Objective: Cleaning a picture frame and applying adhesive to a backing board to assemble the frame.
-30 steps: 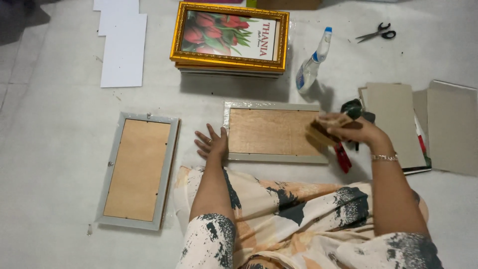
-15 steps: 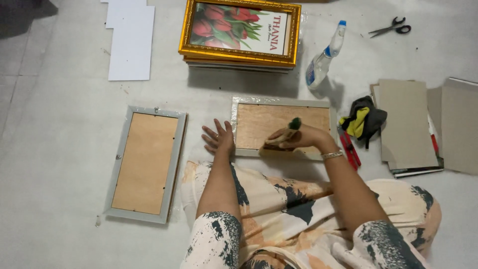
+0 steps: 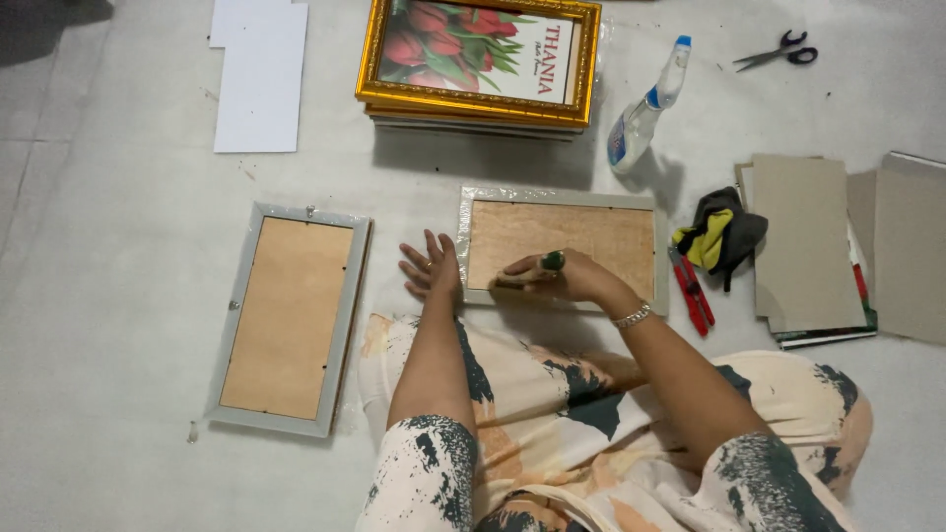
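A grey picture frame (image 3: 631, 203) lies face down on the floor in front of me, its brown backing board up. My left hand (image 3: 431, 268) rests flat with fingers spread at the frame's left edge. My right hand (image 3: 557, 278), with a green ring and a bracelet, presses its bunched fingers on the frame's lower left part. Whether something small is pinched under those fingers is not visible.
A second grey frame (image 3: 286, 315) lies face down at the left. A gold frame with a tulip picture (image 3: 478, 54) tops a stack at the back. Spray bottle (image 3: 645, 108), scissors (image 3: 778, 51), red pliers (image 3: 693, 291), a black-yellow cloth (image 3: 719, 236), cardboard sheets (image 3: 803, 241) and white sheets (image 3: 261, 79) lie around.
My right hand has moved from the frame's right end, near the red pliers, across to its lower left part. The left hand has stayed at the frame's left edge.
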